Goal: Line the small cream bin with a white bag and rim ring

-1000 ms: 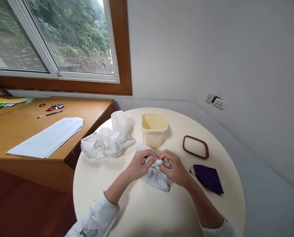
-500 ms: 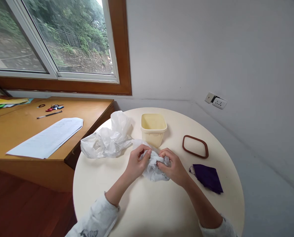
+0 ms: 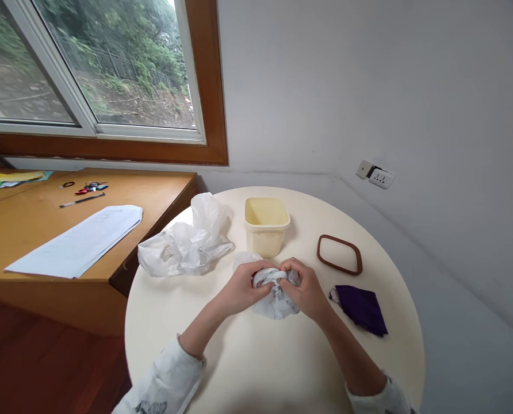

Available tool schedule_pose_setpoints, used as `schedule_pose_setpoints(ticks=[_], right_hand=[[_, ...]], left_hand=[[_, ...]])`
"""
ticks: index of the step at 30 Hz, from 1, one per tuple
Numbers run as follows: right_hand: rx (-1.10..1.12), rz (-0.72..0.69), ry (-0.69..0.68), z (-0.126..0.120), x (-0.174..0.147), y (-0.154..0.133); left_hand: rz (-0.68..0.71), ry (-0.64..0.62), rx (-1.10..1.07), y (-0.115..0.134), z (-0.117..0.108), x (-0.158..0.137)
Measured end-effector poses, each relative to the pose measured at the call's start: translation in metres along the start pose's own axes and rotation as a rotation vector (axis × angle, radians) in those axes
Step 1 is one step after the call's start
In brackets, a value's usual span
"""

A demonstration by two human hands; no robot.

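Both hands busy at the pale crumpled bundle [image 3: 278, 307], sitting on the round surface [image 3: 256, 362] just this side of the yellow tub [image 3: 265, 238]. The left hand [image 3: 242, 284] has its fingers curled round the bunched, twisted top — and the right hand [image 3: 305, 287] pinches the same bunch from the other side! A white plastic bag [image 3: 187, 247] lies rumpled to the left; over right, the brown frame [image 3: 359, 262] and purple cloth [image 3: 360, 309], apart.
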State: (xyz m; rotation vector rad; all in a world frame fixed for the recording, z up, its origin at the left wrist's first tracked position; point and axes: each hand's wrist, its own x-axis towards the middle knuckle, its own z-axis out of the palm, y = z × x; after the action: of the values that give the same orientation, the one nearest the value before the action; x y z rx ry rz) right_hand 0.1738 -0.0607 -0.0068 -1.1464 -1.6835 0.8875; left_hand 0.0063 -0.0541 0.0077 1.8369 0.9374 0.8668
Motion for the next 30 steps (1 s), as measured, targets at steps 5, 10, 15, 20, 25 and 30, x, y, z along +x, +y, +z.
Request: schedule_pose_setpoints(ticks=[5, 10, 15, 20, 25, 30], right_hand=[[0.193, 0.062, -0.192, -0.009, 0.002, -0.001], [0.322, 0.133, -0.324, -0.015, 0.001, 0.0], [0.209, 0.038, -0.29, -0.017, 0.002, 0.001], [0.061, -0.051, -0.228, -0.014, 0.004, 0.002], [0.028, -0.051, -0.13, -0.005, 0.002, 0.002], [0.01, -0.021, -0.027, -0.001, 0.001, 0.002]], left_hand=[[-0.028, 0.153, 0.036, -0.009, 0.001, 0.0], [-0.033, 0.242, -0.027, -0.013, 0.005, 0.0], [-0.04, 0.267, -0.103, -0.015, 0.008, 0.0], [-0.067, 0.264, -0.145, -0.016, 0.01, 0.0], [-0.038, 0.165, -0.176, -0.012, 0.008, 0.0], [-0.038, 0.108, -0.209, -0.011, 0.005, -0.001]])
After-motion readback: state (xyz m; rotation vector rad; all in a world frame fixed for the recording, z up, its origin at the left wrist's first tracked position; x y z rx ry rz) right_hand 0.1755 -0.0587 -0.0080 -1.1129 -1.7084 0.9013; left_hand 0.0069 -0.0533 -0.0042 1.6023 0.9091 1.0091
